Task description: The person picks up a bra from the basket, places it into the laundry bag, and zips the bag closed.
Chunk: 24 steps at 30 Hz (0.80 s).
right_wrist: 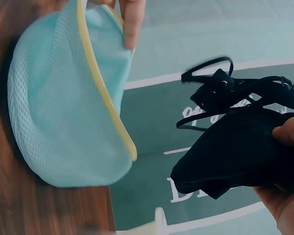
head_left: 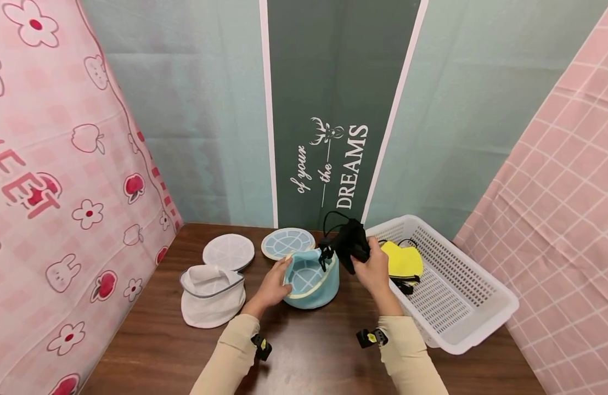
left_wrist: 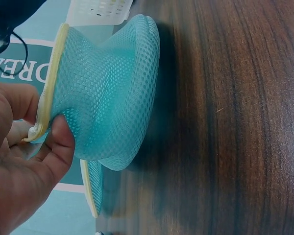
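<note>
A light blue mesh laundry bag (head_left: 316,299) with a yellow-edged rim stands on the table, its round mouth open upward. My left hand (head_left: 272,285) pinches the left side of that rim between thumb and fingers, and the mesh (left_wrist: 103,98) is creased below the grip in the left wrist view. In my right hand (head_left: 376,270) is a black bra (head_left: 352,244), raised beside the bag's right rim. Its straps dangle over the mouth in the head view. The right wrist view has the thumb on top of the black cups (right_wrist: 230,152) and fingers beneath.
Behind the bag lies its round blue mesh lid (head_left: 286,241). To the left sit a white mesh bag (head_left: 212,311) and a round white lid (head_left: 228,251). A white plastic basket (head_left: 506,307) at the right holds a yellow bra (head_left: 405,263). Curtains enclose the table (head_left: 304,356).
</note>
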Motion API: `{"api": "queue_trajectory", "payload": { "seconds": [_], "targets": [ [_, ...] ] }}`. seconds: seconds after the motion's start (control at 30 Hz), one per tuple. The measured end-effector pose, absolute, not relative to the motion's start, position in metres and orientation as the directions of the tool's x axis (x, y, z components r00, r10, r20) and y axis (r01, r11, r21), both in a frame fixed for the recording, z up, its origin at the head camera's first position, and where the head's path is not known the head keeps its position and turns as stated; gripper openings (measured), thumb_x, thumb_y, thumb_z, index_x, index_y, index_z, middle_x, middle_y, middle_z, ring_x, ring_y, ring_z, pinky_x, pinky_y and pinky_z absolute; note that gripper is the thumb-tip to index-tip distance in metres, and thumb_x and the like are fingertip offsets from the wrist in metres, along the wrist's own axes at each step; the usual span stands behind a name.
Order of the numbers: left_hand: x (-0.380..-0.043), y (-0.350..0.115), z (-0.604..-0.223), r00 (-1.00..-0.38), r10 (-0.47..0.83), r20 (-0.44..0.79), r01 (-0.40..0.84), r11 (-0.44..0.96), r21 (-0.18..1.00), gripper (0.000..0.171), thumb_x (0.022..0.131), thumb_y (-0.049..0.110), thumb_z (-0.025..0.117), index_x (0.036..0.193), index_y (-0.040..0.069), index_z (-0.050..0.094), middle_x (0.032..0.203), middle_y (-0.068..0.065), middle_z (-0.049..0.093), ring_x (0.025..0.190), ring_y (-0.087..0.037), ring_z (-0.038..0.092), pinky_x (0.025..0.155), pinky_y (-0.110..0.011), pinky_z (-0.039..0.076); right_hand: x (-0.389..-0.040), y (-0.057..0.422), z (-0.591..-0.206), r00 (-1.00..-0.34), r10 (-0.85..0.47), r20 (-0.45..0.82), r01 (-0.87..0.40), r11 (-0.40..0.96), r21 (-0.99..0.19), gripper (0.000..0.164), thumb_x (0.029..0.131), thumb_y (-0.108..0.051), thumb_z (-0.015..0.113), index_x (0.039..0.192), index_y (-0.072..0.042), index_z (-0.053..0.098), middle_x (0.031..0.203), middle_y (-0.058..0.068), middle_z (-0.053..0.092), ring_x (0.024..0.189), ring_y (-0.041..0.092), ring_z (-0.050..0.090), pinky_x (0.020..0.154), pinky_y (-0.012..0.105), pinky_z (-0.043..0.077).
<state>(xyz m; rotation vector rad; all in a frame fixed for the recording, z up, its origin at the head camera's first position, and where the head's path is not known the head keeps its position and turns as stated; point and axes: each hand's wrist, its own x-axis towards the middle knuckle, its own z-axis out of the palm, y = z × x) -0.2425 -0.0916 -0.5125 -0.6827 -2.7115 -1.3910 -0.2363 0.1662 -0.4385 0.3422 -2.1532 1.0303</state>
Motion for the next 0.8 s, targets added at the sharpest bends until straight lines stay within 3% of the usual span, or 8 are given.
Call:
{"api": "queue_trajectory", "payload": {
  "seconds": [0.27, 0.57, 0.8],
  "targets": [
    [-0.242, -0.091, -0.512, -0.905, 0.365, 0.216, 0.39, 0.516, 0.762, 0.07, 0.071, -0.009, 0.059, 0.137, -0.01, 0.035, 0.141, -0.026, 0.031, 0.125, -0.036, 0.036, 0.082, -0.039, 0.038, -0.238, 0.154, -0.44, -0.695, 0.01, 0.719, -0.568, 0.606, -0.557, 0.029, 0.071, -0.001, 0.078, 0.084, -0.002, 0.052, 0.063, 0.004, 0.048, 0.054, 0.02, 0.044, 0.051, 0.035, 0.035],
    [-0.242, -0.09, -0.513, -0.906, 0.357, 0.225, 0.393, 0.519, 0.759, 0.071, 0.07, -0.009, 0.057, 0.137, -0.009, 0.037, 0.141, -0.025, 0.031, 0.127, -0.036, 0.034, 0.08, -0.039, 0.037, -0.237, 0.135, -0.445, -0.75, 0.076, 0.657, -0.517, 0.552, -0.655, 0.03, 0.072, -0.005, 0.078, 0.09, 0.0, 0.054, 0.073, 0.015, 0.059, 0.066, 0.032, 0.057, 0.058, 0.045, 0.043],
    [-0.242, -0.089, -0.515, -0.905, 0.359, 0.227, 0.392, 0.498, 0.774, 0.073, 0.068, -0.01, 0.055, 0.138, -0.008, 0.036, 0.142, -0.026, 0.029, 0.127, -0.036, 0.034, 0.075, -0.037, 0.036, -0.236, 0.121, -0.461, -0.754, 0.134, 0.643, -0.505, 0.508, -0.698, 0.033, 0.073, -0.003, 0.077, 0.094, 0.001, 0.053, 0.076, 0.017, 0.059, 0.07, 0.034, 0.057, 0.06, 0.046, 0.043]
  ]
}}
